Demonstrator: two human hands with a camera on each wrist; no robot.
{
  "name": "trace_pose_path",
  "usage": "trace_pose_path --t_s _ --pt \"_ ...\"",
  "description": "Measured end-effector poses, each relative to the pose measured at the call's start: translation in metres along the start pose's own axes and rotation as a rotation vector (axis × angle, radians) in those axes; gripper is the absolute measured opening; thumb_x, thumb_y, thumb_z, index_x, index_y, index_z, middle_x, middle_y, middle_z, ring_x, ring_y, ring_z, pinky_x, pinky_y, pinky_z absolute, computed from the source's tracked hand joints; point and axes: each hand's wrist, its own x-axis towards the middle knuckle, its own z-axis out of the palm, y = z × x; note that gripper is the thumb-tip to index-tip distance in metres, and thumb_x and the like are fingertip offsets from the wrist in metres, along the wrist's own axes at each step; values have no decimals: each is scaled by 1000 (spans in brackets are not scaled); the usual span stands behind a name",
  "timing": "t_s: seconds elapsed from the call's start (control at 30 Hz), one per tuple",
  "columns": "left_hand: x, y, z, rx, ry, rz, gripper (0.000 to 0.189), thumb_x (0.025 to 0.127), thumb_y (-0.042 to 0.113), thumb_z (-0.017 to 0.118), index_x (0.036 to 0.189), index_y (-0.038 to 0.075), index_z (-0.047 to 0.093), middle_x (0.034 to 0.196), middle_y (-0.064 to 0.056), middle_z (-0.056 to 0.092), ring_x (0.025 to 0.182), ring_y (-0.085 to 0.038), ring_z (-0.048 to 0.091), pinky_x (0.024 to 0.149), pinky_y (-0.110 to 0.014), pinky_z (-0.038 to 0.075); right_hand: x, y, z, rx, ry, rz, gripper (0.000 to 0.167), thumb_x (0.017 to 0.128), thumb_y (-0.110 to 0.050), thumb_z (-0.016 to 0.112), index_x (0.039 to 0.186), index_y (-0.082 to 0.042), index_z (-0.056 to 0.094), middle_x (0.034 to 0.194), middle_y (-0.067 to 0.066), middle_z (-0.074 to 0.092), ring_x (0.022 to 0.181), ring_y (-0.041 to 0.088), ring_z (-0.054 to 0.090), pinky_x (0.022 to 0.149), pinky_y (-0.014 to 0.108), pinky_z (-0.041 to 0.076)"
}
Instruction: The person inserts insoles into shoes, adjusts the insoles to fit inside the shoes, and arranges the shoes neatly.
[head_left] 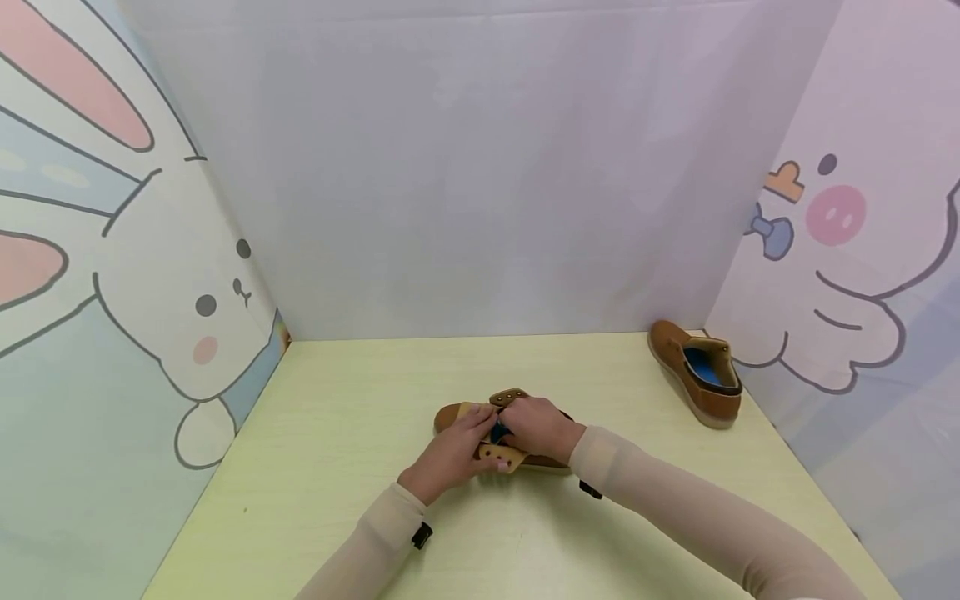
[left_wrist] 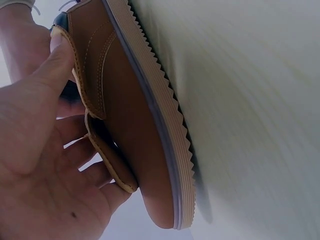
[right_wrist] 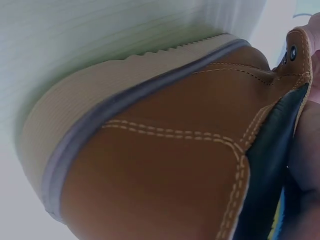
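Observation:
A brown leather shoe [head_left: 447,416] without laces lies on the table, toe to the left. Its tan tongue [head_left: 467,409] is folded toward the toe and its eyelet flaps [head_left: 508,395] stand spread apart. My left hand [head_left: 452,452] holds the shoe at its opening. In the left wrist view the thumb [left_wrist: 57,57] presses one flap's edge while the fingers lie by the tongue. My right hand [head_left: 542,427] reaches into the opening, over the dark blue lining; its fingertips are hidden there. The right wrist view shows the stitched heel [right_wrist: 150,175] and dark padded collar [right_wrist: 267,150].
A second brown shoe [head_left: 712,400] with a blue insole stands at the table's back right corner. The pale yellow table [head_left: 337,392] meets a plain back wall [head_left: 480,183] and cartoon-printed side walls [head_left: 832,283].

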Motion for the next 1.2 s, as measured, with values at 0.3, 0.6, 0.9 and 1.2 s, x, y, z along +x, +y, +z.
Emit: trace_pose_path --t_s 0.3,0.6,0.9,1.2 --pt "-1 0 0 -4 -10 -8 83 93 54 66 155 5 40 163 -12 32 150 -31 26 116 -42 36 1 0 3 71 -23 13 29 92 -25 78 117 -10 75 105 6 74 91 21 72 76 38 61" --pt "0 -1 1 -3 0 2 84 92 54 66 155 5 40 163 -9 32 151 -30 26 115 -41 37 -3 8 0 154 -45 -78 25 92 -19 79 113 -8 75 104 5 74 92 17 70 83 33 59" --pt "0 -1 1 -18 -4 4 84 91 53 68 155 5 41 163 -11 33 151 -31 26 114 -42 38 -8 17 -6 249 -114 -204 18 94 -5 73 78 -14 74 68 -12 60 60 2 43 58 16 41" --pt "0 -1 2 -8 0 0 84 91 54 66 155 5 40 163 -10 31 151 -29 24 115 -40 37 -7 18 -7 230 -157 -225 24 93 0 72 74 -15 70 63 -12 50 57 4 35 54 17 32"
